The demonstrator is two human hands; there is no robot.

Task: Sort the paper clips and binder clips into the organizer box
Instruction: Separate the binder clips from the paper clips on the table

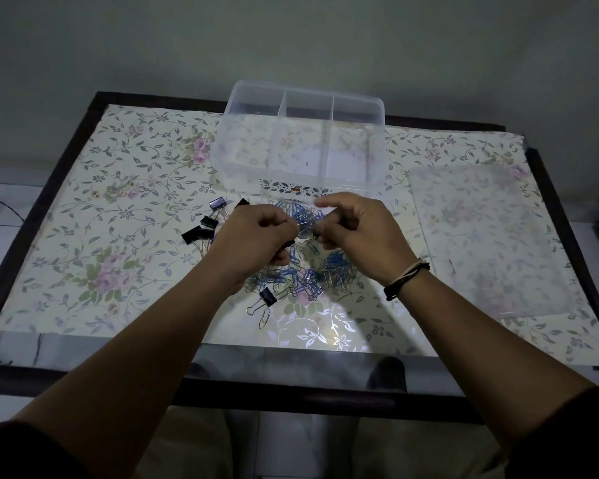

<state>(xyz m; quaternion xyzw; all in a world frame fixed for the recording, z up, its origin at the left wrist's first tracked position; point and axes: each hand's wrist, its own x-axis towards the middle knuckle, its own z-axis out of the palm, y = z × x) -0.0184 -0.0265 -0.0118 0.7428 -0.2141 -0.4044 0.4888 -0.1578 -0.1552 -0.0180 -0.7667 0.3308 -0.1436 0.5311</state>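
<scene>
Both hands are working over the tangled heap of blue and silver wire paper clips [301,257] at the middle of the bench [83,209]: the left hand [256,236] and the right hand [357,229] are each pinching closed on clips from one linked strand, apparently pulling it apart. The black metal binder clips [204,226] are lying just left of the heap, one more [267,296] towards the near edge, and the clear plastic three-compartment organizer box [301,143] is sitting apparently empty at the far edge. In my judgement the strand is best teased apart slowly above the heap, so that nothing is flung towards the edges.
</scene>
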